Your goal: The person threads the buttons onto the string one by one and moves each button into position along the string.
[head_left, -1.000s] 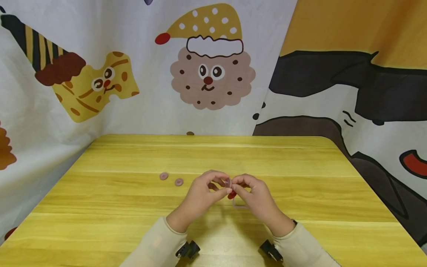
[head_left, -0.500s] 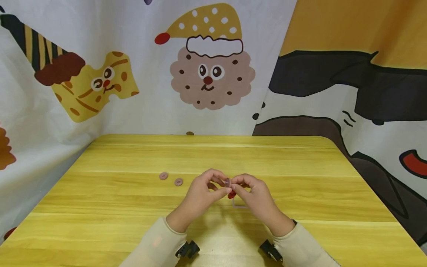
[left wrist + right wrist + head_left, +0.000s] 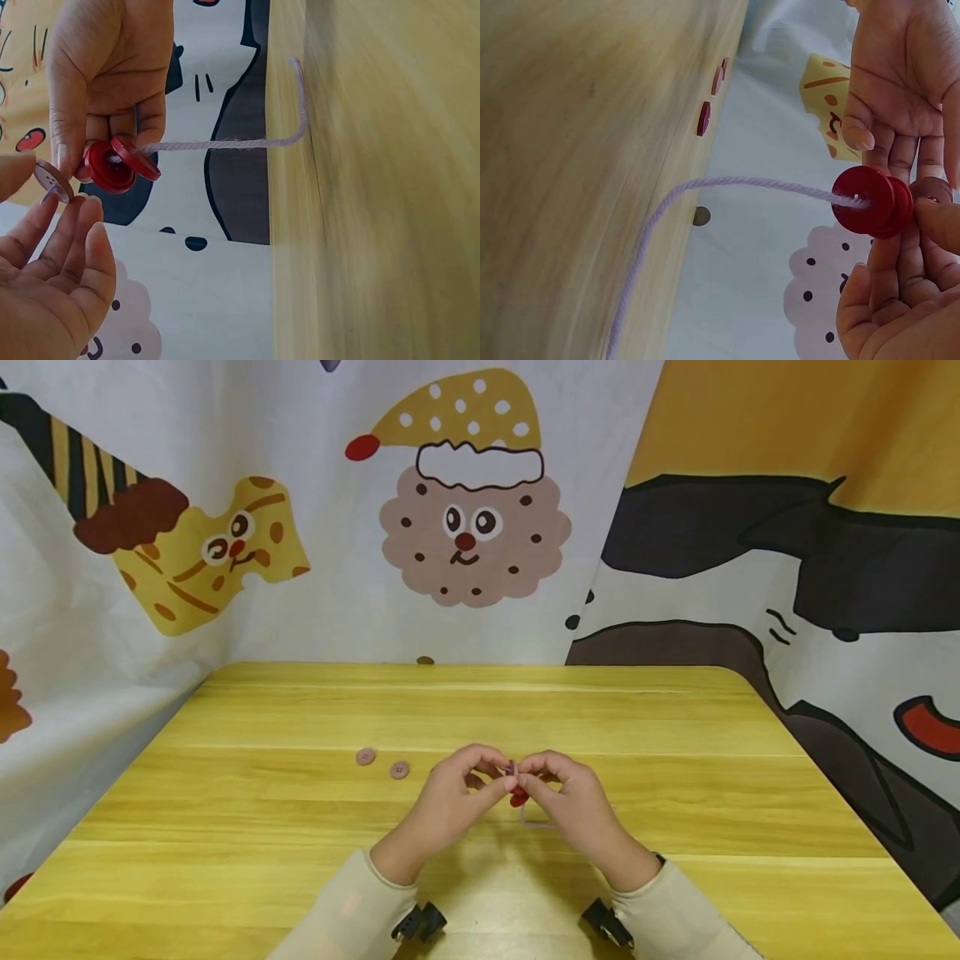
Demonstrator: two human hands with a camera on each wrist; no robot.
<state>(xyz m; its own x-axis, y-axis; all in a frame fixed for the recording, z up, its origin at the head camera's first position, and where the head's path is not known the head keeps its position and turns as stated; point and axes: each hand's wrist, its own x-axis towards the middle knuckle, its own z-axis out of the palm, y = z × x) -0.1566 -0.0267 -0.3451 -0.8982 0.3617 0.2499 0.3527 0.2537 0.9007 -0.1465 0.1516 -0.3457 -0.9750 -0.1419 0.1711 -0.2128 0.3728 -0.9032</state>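
1. Head view, and here are both hands over the table, fingertips almost meeting! The left hand point(image 3: 459, 800) is closed to a pinch, curled fingers and thumb on a mauve button point(image 3: 512, 768). The right hand point(image 3: 572, 800) is pinched too, at a lilac cord point(image 3: 537, 825), the exact grip covered by fingers. The wood-grain table point(image 3: 675, 735) runs back to a cartoon-print curtain point(image 3: 300, 410). Two more mauve buttons, one farther left point(image 3: 365, 757) and one nearer point(image 3: 399, 770), lie beyond the left hand; red buttons point(image 3: 519, 797) sit right under the fingertips.

2. Left wrist view: the left hand, its other fingers loosely bent, has the mauve button by its edges, a pale purple bit showing at its face. Curtain one side, table the other. The red buttons hang just beside the right thumb, the cord running through them and trailing toward the table.

3. Right wrist view: the right thumb presses in by the mauve button, red buttons right alongside, cord drooping away. Over on the table, a dark red button point(image 3: 703, 118) joins the loose mauve ones, curtain behind, all well apart from both hands.
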